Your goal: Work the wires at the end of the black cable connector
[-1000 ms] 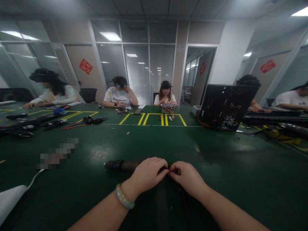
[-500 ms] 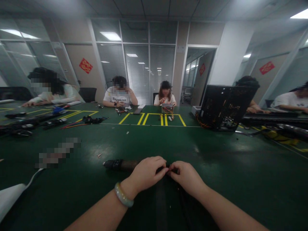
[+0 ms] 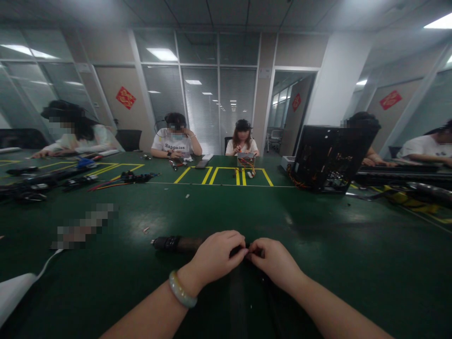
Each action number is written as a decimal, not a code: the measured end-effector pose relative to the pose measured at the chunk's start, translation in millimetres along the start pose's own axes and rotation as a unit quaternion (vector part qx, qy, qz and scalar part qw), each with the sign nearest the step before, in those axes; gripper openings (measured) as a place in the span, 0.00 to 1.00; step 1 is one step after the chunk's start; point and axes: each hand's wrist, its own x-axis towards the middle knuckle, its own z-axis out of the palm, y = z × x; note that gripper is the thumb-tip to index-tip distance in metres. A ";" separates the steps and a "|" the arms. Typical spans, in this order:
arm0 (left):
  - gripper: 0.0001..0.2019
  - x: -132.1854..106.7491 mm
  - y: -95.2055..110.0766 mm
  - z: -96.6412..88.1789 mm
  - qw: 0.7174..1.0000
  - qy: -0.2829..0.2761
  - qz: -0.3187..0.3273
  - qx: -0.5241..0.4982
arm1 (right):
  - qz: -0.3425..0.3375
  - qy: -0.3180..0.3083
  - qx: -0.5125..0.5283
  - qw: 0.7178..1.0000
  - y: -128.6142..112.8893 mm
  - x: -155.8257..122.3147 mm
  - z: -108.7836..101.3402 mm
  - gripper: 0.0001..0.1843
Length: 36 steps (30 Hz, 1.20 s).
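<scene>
An electric screwdriver (image 3: 189,244), a dark cylinder with a black collar and metal tip, lies across the green table with its tip to the left. My left hand (image 3: 221,252) is closed over its right part, wearing a pale bangle (image 3: 181,288) at the wrist. Close against those fingertips, my right hand (image 3: 271,258) pinches at the screwdriver's right end. Whatever lies between the right fingers is hidden. A dark strip, perhaps a cord, runs toward me below the right hand.
A black computer case (image 3: 334,157) stands at the back right. Cables and dark parts (image 3: 130,177) lie at the left. A blurred-out flat item with a white cord (image 3: 49,263) is at the near left. Several people sit around the green table (image 3: 318,226).
Both hands stay at the screwdriver's right end, with only slight finger movement. The screwdriver lies almost unmoved. The person opposite has shifted their head and hands slightly.
</scene>
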 end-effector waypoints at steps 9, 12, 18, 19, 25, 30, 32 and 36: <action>0.03 1.5 1.8 0.4 1.000 0.014 -0.007 0.000 | 0.001 0.005 -0.007 1.000 -0.9 1.0 0.4 0.05; 0.03 1.6 2.4 -0.5 1.000 0.012 0.002 0.001 | 0.000 0.004 -0.005 1.000 -0.8 1.1 -0.1 0.05; 0.03 1.8 0.2 2.9 1.000 0.015 -0.014 0.010 | 0.009 -0.009 -0.008 1.000 -1.1 0.2 -0.2 0.06; 0.03 1.7 0.5 2.6 1.000 0.016 -0.014 0.008 | 0.010 -0.010 -0.008 1.000 -1.2 0.1 -0.2 0.07; 0.03 1.0 2.1 0.3 1.000 0.017 -0.008 0.003 | 0.003 0.003 -0.008 1.000 -3.5 -0.4 -1.4 0.05; 0.05 0.4 0.1 3.5 1.000 0.020 -0.018 0.013 | 0.014 -0.008 -0.009 1.000 -4.5 -0.1 -2.0 0.06; 0.05 0.5 -0.3 4.1 0.999 0.017 -0.021 0.020 | 0.014 -0.011 -0.010 1.000 -3.8 0.1 -1.5 0.07; 0.05 0.9 0.2 3.1 1.000 0.014 -0.013 0.020 | 0.003 0.002 -0.020 1.000 -1.5 0.4 -0.2 0.06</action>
